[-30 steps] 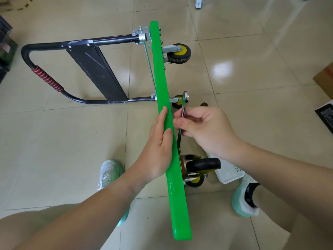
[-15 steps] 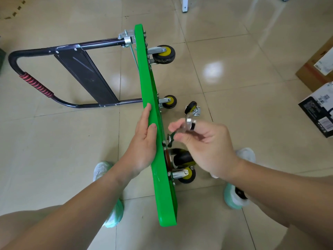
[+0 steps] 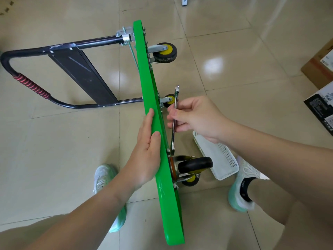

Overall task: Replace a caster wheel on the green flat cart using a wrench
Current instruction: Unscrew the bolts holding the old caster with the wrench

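while the left grip (image 3: 146,148) lies spread on the cart (image 3: 167,204), the right grip (image 3: 196,120) pinches the wrench (image 3: 173,139) midway.

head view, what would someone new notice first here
The bright green flat cart stands tipped on its edge down the middle of the tiled floor, with the left hand laid flat against it. Just to its right, the right hand grips a wrench whose lower end reaches toward the black caster wheel.
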Tool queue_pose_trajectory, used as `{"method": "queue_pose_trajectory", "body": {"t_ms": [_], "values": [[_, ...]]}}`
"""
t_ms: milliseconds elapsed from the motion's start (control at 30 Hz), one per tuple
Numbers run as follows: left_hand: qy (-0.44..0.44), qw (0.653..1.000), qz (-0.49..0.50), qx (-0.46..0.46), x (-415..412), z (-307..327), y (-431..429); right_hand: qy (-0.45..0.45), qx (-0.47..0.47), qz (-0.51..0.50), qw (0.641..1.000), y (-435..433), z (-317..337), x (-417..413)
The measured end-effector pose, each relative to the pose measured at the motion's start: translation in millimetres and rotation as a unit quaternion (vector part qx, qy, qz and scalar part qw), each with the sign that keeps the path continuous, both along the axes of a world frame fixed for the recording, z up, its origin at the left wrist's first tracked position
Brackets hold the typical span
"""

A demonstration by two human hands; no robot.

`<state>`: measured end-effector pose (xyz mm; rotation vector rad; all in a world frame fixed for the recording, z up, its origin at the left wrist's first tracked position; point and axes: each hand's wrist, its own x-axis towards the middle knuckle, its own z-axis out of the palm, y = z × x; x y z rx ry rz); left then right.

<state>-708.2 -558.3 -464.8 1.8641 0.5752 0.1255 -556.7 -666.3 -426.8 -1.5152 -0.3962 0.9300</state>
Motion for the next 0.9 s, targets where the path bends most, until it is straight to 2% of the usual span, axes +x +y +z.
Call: {"method": "queue_pose_trajectory", "body": {"t_ms": [600,900], "values": [[-0.001,1.0,-0.003,-0.001,0,2,-1,0.034,-0.057,0.035,0.997,19,-5,6],[-0.001,1.0,-0.002,0.001,1,2,-1,-0.008,-0.027,0.038,0.999,10,4,1]]}}
